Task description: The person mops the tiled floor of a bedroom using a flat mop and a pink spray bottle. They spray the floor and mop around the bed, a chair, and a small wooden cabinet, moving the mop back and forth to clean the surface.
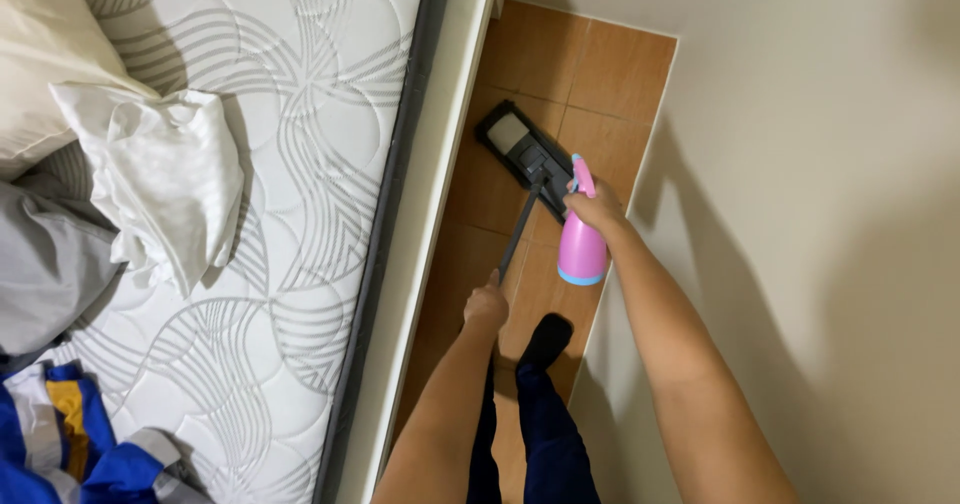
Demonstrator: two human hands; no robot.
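My left hand (486, 306) grips the dark handle of a flat mop (520, 222). The mop's black rectangular head (522, 144) lies on the brown floor tiles in the narrow gap between the bed and the wall. My right hand (593, 207) holds a pink spray bottle (582, 247) by its neck, with the bottle hanging just right of the mop head and its nozzle pointing toward the floor.
A bare white quilted mattress (300, 164) on a white bed frame (440, 164) borders the gap on the left. Pillows (150, 174), grey cloth and a blue garment (60, 444) lie on it. A beige wall (800, 164) closes the right. My dark-trousered leg (540, 404) stands on the tiles.
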